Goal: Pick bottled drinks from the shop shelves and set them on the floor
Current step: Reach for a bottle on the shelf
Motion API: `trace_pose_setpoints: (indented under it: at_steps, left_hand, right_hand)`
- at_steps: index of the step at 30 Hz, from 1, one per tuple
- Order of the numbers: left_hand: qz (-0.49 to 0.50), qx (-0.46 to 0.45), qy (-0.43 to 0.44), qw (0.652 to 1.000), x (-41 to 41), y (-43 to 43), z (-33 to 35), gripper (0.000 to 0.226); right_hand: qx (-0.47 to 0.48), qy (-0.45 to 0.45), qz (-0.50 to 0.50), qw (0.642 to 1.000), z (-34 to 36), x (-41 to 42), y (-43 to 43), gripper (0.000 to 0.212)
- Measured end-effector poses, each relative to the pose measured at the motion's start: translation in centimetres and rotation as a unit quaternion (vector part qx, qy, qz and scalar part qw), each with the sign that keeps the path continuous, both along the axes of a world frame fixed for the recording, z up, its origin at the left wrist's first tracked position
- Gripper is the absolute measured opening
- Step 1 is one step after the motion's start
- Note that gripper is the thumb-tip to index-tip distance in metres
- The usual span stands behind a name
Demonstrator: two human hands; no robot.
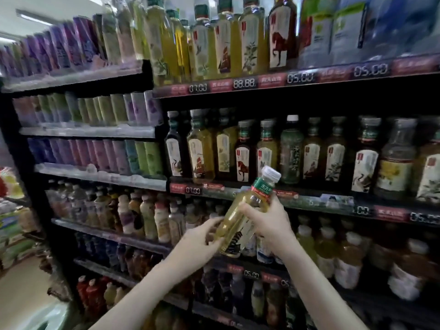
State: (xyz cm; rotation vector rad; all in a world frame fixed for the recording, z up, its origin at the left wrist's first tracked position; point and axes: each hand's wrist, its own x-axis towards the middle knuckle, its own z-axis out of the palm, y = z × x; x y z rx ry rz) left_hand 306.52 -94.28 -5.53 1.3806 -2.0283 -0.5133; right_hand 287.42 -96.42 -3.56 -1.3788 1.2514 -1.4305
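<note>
Spotter: Bottle (pixel 240 215) location?

Operator: I see it in the air in front of the shelves (pixel 157 129), tilted, white cap (pixel 270 173) up and to the right, yellow-green drink inside. It is not on the floor (pixel 19 289), which shows low at the left.

Spotter: Hands?

Operator: Both on it. The left hand (pixel 202 236) takes the lower body, thumb on top, fingers curled underneath. The right hand (pixel 270 220) wraps the shoulder just under the green neck band (pixel 262 189), thumb across the near face, fingers curled round the far side.

Spotter: What's around it?

Operator: Just behind the cap I see a shelf edge with price tags (pixel 192 190), and above that a row of tea bottles (pixel 242 153) standing upright. Behind the hands, lower-shelf bottles (pixel 352 253) are packed close. The left bay holds purple and green cans (pixel 100 153) in tiers. The shelf edge and lower stock sit close behind the bottle; whether its base touches them, I cannot tell.
</note>
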Motion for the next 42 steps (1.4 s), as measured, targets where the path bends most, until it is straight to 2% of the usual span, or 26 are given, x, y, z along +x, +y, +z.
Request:
trace_pose_setpoints:
  at_steps: [6, 11, 16, 22, 25, 30, 34, 38, 42]
  left_hand:
    - [-0.103, -0.021, 0.011, 0.994, -4.0, -5.8, 1.3, 0.039]
    - [-0.113, -0.038, 0.022, 0.993, -8.4, -8.1, 1.6, 0.041]
    - [-0.077, -0.142, 0.015, 0.987, -10.8, -10.6, 2.5, 0.044]
    - [-0.055, -0.287, -0.019, 0.956, -13.2, -14.3, 3.8, 0.05]
    - [-0.042, -0.323, -0.053, 0.944, -14.5, -16.4, 4.1, 0.059]
    - [-0.051, -0.339, -0.106, 0.934, -16.6, -19.0, 4.0, 0.074]
    - [-0.062, -0.344, -0.094, 0.932, -17.6, -20.4, 4.0, 0.078]
    - [-0.034, -0.403, -0.078, 0.911, -18.6, -21.2, 4.4, 0.071]
    - [-0.018, -0.412, -0.051, 0.91, -19.6, -22.1, 5.3, 0.073]
  right_hand:
    - [-0.024, 0.035, -0.111, 0.993, 1.6, -4.3, -0.8, 0.036]
    - [-0.061, 0.025, -0.19, 0.98, 2.2, -9.7, -0.2, 0.039]
    - [-0.122, 0.026, -0.259, 0.958, 2.7, -13.4, -0.9, 0.053]
    - [-0.2, 0.048, -0.34, 0.918, 3.5, -14.6, -3.2, 0.047]
    - [-0.218, 0.071, -0.369, 0.901, 3.5, -15.0, -4.9, 0.052]
    - [-0.213, 0.08, -0.411, 0.883, 3.1, -15.7, -7.4, 0.053]
    - [-0.19, 0.072, -0.442, 0.874, 2.9, -16.3, -8.2, 0.054]
    - [-0.172, 0.067, -0.462, 0.867, 2.3, -17.3, -8.0, 0.059]
    - [-0.145, 0.074, -0.457, 0.874, 2.1, -18.3, -8.0, 0.057]
